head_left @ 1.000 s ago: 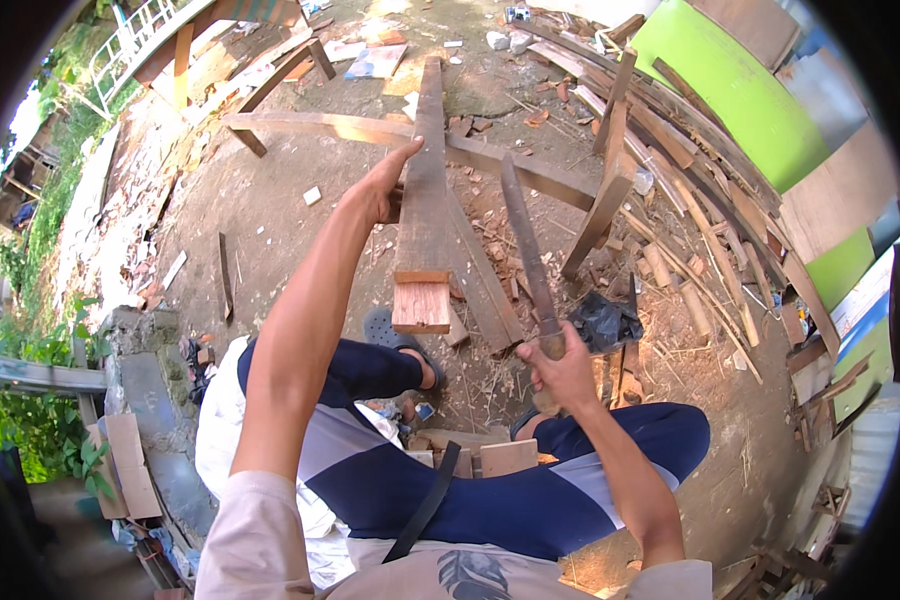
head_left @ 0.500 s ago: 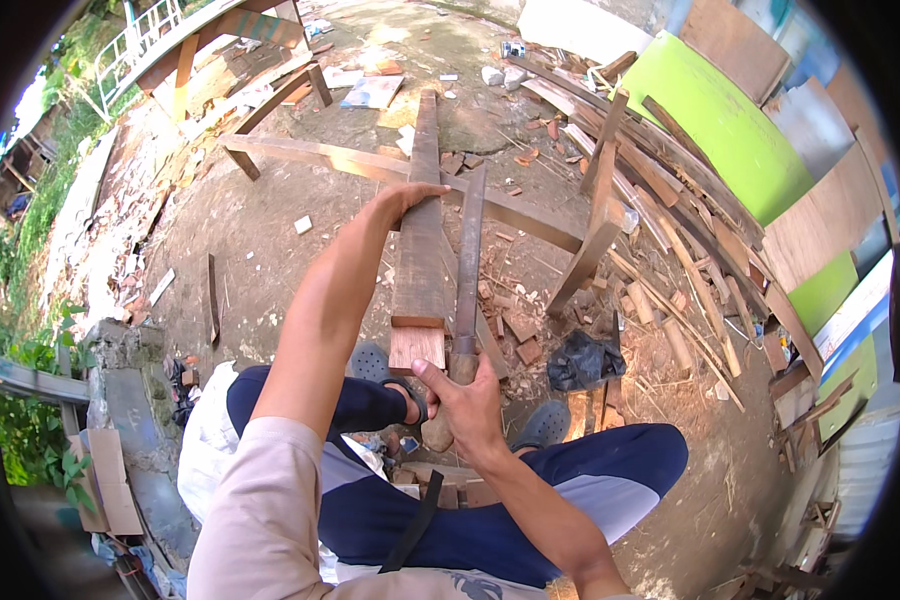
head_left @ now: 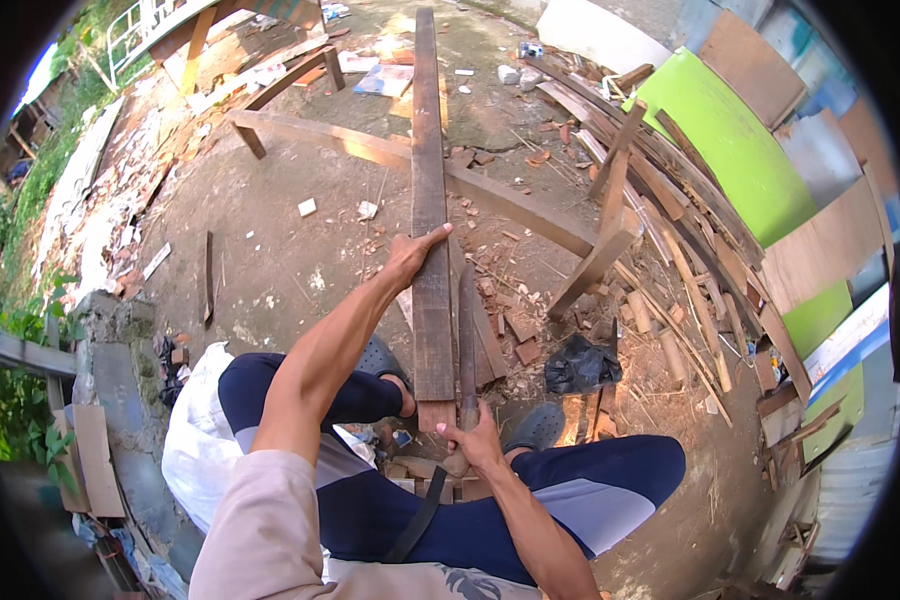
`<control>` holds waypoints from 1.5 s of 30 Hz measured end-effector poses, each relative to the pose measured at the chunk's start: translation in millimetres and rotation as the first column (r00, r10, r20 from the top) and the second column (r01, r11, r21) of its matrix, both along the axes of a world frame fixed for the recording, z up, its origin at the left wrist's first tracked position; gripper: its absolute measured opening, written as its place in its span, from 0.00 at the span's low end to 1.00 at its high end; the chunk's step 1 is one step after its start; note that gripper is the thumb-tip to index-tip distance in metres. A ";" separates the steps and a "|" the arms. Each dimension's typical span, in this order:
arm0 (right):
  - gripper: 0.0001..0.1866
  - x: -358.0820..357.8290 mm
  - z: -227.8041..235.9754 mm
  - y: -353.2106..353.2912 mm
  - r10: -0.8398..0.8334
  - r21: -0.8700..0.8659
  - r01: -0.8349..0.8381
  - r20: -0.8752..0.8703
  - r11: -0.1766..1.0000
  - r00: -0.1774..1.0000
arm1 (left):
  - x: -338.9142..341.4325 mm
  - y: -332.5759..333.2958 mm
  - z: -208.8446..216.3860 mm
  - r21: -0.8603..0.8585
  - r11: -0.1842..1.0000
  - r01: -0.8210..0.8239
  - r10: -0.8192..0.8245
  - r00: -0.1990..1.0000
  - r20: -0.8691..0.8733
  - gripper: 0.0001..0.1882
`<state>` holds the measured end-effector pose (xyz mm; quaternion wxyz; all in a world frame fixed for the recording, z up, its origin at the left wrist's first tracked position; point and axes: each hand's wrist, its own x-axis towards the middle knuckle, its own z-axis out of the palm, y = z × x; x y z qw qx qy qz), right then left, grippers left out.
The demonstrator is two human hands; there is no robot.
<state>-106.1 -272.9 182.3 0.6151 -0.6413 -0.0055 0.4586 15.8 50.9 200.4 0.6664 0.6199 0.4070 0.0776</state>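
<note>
A long dark wooden beam (head_left: 431, 180) stretches away in front of me, with a lighter, cut-down tongue (head_left: 436, 415) at its near end. My left hand (head_left: 407, 260) is closed around the beam partway along, its index finger lying across the top face. In my right hand (head_left: 477, 441) is the wooden handle of a machete (head_left: 467, 330); its long, straight, dark blade points away along the beam's right side. The right thumb is at the edge of the cut tongue. Beyond my left hand, the beam passes over a wooden rail (head_left: 520, 208) of a low frame.
Brick pieces (head_left: 518, 322) and wood chips lie right of the beam. A black plastic bag (head_left: 582, 364) sits by my right foot (head_left: 536, 428). Stacked timber (head_left: 685, 235) and a green panel (head_left: 725, 145) line the right. A rough concrete block wall (head_left: 120, 370) stands at left.
The beam's near end has come closer to my body, and its far end reaches higher in view. My left hand and the machete have shifted nearer too.
</note>
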 end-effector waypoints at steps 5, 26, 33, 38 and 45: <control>0.39 3.6 1.0 -2.9 0.209 -0.108 -0.191 0.194 0.976 0.958 | -47.8 14.7 18.3 -0.001 0.982 -0.188 0.187 0.974 0.127 0.49; 0.41 62.6 18.3 35.0 0.314 0.055 -0.329 0.191 0.943 0.930 | -247.5 29.3 -67.6 -0.154 0.479 -0.864 0.866 0.494 -0.080 0.38; 0.31 67.3 33.2 58.0 0.235 0.037 -0.252 0.249 0.967 0.939 | -257.7 41.2 -77.2 -0.496 0.433 -0.752 0.862 0.506 -0.013 0.42; 0.28 68.4 59.7 65.1 0.121 0.080 -0.145 0.247 0.986 0.961 | -247.4 40.9 -51.8 -0.479 0.500 -0.721 0.840 0.538 0.067 0.41; 0.23 93.3 121.6 50.7 0.041 0.106 -0.074 0.289 0.992 0.956 | -235.4 13.9 -15.6 0.806 0.378 -0.456 0.691 0.719 0.082 0.52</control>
